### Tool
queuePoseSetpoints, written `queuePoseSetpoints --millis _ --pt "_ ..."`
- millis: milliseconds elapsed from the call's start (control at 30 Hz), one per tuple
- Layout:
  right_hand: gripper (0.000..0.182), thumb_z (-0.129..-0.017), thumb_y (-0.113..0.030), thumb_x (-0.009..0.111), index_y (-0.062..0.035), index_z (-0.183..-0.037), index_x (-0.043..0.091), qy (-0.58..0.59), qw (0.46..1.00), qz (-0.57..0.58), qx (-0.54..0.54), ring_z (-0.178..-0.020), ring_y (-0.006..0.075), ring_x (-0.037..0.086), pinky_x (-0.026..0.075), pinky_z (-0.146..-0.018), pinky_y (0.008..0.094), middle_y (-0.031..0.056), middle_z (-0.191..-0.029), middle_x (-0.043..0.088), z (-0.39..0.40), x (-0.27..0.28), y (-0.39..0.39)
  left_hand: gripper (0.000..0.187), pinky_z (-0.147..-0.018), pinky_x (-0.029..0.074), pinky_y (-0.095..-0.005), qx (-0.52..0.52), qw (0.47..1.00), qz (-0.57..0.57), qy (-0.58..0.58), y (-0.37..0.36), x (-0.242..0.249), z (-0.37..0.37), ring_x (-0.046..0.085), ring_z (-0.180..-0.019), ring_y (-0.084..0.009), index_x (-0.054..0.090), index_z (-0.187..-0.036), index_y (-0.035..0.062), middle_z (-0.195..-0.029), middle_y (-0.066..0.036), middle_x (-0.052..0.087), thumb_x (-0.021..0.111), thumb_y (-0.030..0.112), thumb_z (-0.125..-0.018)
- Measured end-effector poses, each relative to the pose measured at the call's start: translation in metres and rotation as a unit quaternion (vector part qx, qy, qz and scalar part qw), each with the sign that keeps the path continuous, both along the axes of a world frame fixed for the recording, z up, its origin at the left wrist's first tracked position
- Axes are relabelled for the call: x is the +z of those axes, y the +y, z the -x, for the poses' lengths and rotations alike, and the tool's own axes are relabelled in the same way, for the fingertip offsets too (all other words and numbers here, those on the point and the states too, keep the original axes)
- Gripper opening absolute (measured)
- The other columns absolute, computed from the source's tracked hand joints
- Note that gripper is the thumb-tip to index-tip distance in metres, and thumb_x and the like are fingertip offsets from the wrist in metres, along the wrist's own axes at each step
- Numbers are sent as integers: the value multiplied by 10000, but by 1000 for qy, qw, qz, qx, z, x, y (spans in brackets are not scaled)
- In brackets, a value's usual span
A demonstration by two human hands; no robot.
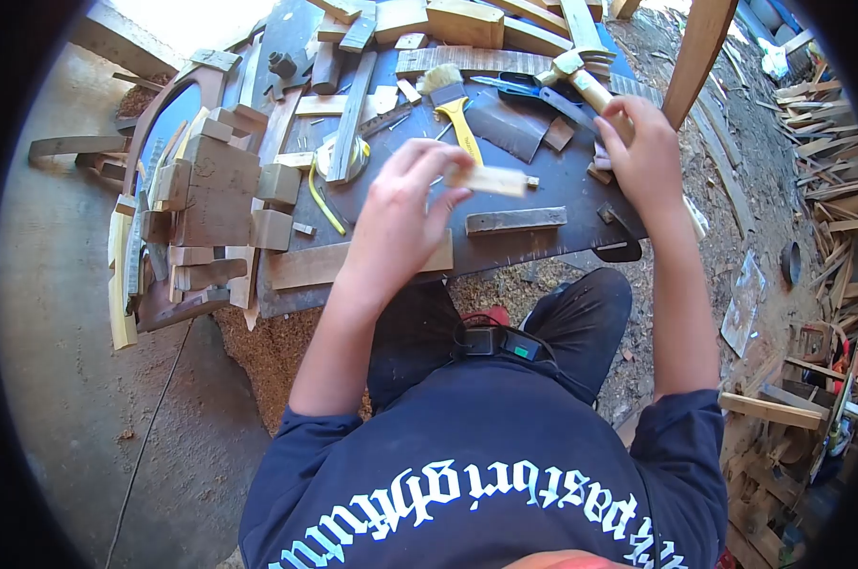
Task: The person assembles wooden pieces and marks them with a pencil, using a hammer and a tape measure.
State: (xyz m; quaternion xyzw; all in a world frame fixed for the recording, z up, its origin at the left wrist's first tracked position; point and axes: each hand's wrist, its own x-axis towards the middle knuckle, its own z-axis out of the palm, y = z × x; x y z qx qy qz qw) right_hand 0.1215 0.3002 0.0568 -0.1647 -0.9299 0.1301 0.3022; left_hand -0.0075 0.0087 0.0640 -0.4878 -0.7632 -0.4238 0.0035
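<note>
My left hand (401, 204) is closed, pinching a small pale wooden block (497, 180) between thumb and fingers above the table; the block is slightly blurred. Toward the table's right end, my right hand (643, 147) wraps round the handle of a light-coloured mallet (592, 92), whose head points away to the upper left. Below the pinched block lies a dark, worn wooden bar (515, 221). A brush with a yellow handle (460, 128) rests just beyond my left hand. A longer flat board (306, 266) lies partly behind my left wrist.
Wood offcuts (465, 21) crowd the table's far side. On the left stands a stack of wooden blocks (222, 180). A tape measure (353, 159) lies with its yellow tape out. An upright wooden post (699, 62) rises at the right. Scrap wood (841, 180) is piled beyond.
</note>
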Motion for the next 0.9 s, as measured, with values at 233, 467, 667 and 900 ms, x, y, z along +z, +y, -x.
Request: queuePoseSetpoints --millis 233,467,667,900 --pt "260 -864 -16 843 -44 -1111 769 17 958 243 151 -980 261 769 611 -830 357 137 -1155 783 -80 7 -94 315 -922 595 -425 -130 991 -14 -25 28 -9 -22 713 -1072 -328 747 -1162 75 -1157 -119 691 793 -12 -863" --pt "243 -871 20 839 0 -1100 761 114 943 308 60 -905 212 776 655 -745 320 138 -1075 757 -79 -30 -109 307 -932 587 -432 -55 998 1 -14 44 -3 -33 712 -1059 -348 734 -1209 62 -1181 -131 705 800 98 -912" --pt "236 -863 6 858 -8 -1080 765 138 956 252 54 -917 235 773 656 -758 329 142 -1047 752 -69 -33 -113 315 -899 580 -435 -41 990 134 -22 6 -9 -45 711 -1015 -362 749 -1200 45 -1095 -141 719 818 166 -918" --pt "219 -844 1 871 -15 -1027 753 158 969 177 66 -922 273 768 616 -799 355 156 -1054 758 -62 -49 -112 312 -805 588 -415 -46 996 67 -48 5 -21 -58 715 -895 -319 766 -1178 42 -1043 -129 712 838 159 -898"
